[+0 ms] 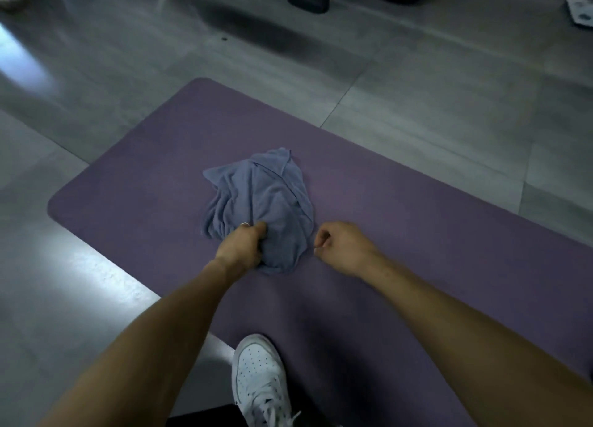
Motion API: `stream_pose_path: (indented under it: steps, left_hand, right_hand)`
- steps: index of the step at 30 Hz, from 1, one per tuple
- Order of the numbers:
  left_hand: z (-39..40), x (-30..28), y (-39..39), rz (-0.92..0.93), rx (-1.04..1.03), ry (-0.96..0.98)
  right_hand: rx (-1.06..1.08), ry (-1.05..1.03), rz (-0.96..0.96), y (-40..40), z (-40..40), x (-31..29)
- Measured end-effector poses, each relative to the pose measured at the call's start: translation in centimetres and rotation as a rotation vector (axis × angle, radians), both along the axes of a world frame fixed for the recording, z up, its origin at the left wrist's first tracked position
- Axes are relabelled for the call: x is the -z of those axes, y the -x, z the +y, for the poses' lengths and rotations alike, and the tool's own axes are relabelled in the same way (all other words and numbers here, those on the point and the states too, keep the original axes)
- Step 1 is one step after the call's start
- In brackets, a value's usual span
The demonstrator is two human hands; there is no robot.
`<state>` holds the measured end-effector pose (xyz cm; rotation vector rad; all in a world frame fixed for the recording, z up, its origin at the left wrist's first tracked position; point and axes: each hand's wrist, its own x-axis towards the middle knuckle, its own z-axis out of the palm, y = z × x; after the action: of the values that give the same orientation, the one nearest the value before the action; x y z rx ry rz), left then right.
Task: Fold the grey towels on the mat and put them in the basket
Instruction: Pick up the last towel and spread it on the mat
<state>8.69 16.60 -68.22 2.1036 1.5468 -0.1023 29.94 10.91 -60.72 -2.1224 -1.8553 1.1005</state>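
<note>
A crumpled grey towel (260, 208) lies at the centre of the frame on the purple mat (417, 234). The left hand (242, 245) grips its near edge, fingers clenched in the cloth. The right hand (341, 243) sits just right of the towel — fingers curled, apparently pinching something thin, though I cannot tell what. A white shoe (260, 378) rests at the mat's lower edge.

Soft cloth towel (260, 198), matt mat (401, 234)
</note>
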Motion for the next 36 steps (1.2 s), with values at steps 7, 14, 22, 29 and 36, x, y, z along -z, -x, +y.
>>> stream_pose_path:
  steps: [7,14,22,29,36]
  left_hand:
    - [-2.9,-12.3,-0.8,-0.281,0.088,-0.119]
    - [-10.4,-26.1,-4.5,-0.556,0.179,-0.04]
    - [-16.5,-32.4,-11.8,-0.869,0.021,0.116]
    - [-19.9,-35.6,-19.2,-0.808,0.292,0.226]
    - [-21.7,-34.6,-25.6,-0.726,0.601,0.093]
  right_hand:
    - [0.041,-0.089,0.042,-2.4,-5.4,-5.7]
    - [-0.134,-0.189,0.062,-4.8,-12.8,-15.9]
    - [0.24,-0.486,0.21,-10.6,-19.8,-23.2]
    - [0.418,-0.672,0.338,-15.4,-24.7,-26.6]
    - [0.457,-0.7,0.242,-19.2,-26.3,-27.8]
